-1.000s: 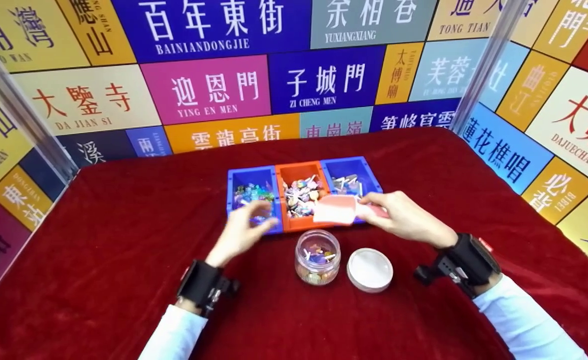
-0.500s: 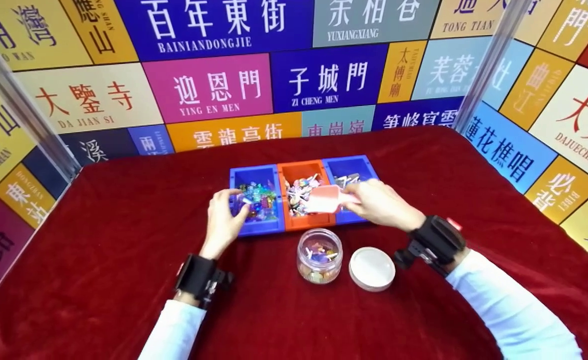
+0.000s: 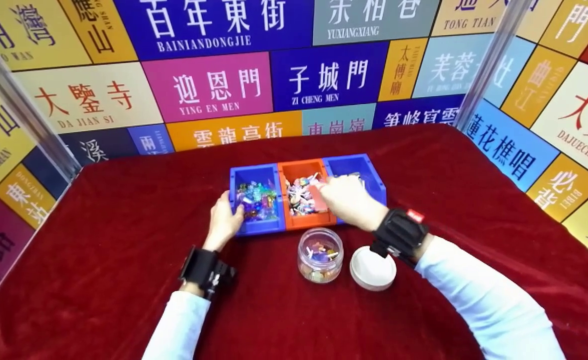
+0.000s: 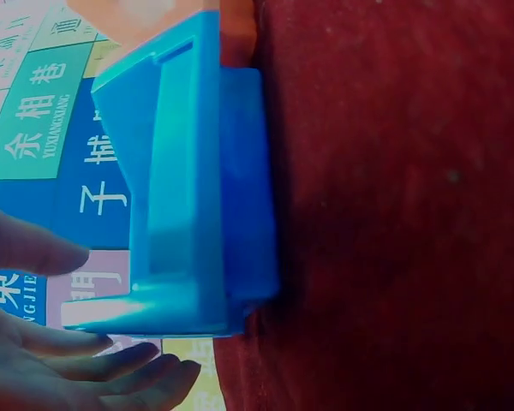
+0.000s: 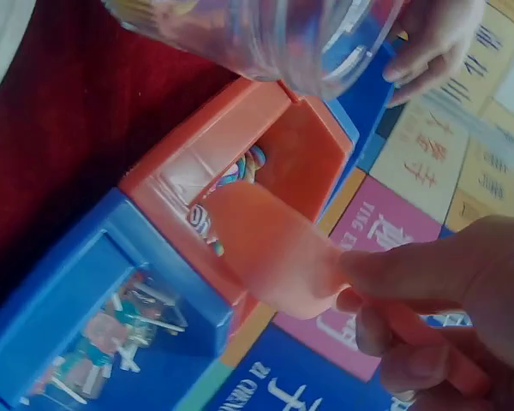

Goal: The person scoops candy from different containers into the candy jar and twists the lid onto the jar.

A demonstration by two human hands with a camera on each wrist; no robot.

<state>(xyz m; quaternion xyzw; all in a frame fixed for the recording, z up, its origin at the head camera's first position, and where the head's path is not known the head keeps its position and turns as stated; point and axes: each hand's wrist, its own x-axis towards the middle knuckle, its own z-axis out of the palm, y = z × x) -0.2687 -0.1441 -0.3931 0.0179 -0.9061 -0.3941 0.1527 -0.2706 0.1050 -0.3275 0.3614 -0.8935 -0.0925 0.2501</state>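
In the head view my right hand [image 3: 351, 200] grips the handle of a pink scoop [image 5: 278, 248], its blade over the orange bin [image 3: 310, 221] among small candy-like pieces [image 3: 300, 192]. The right wrist view shows the blade tilted at the bin's opening, close to swirl-patterned pieces [image 5: 236, 171]. My left hand [image 3: 223, 220] is at the outer side of the left blue bin [image 3: 253, 229]. From the left wrist, its fingers [image 4: 146, 372] lie extended along the bin's outside, with the thumb apart on the inner side of the wall. Glittery coloured pieces [image 3: 257, 197] fill that bin's bottom.
A clear jar [image 3: 319, 274] with mixed small pieces stands in front of the bins, its mouth uncovered. Beside it lies a white lid [image 3: 373, 270]. Another blue bin [image 3: 376, 180] joins the orange one on the right. Red cloth [image 3: 123, 240] covers the table before a sign-printed wall [image 3: 203, 90].
My right hand has moved left, bringing the scoop blade down into the orange bin area. My left hand has gone from over the left blue bin to its outer edge.
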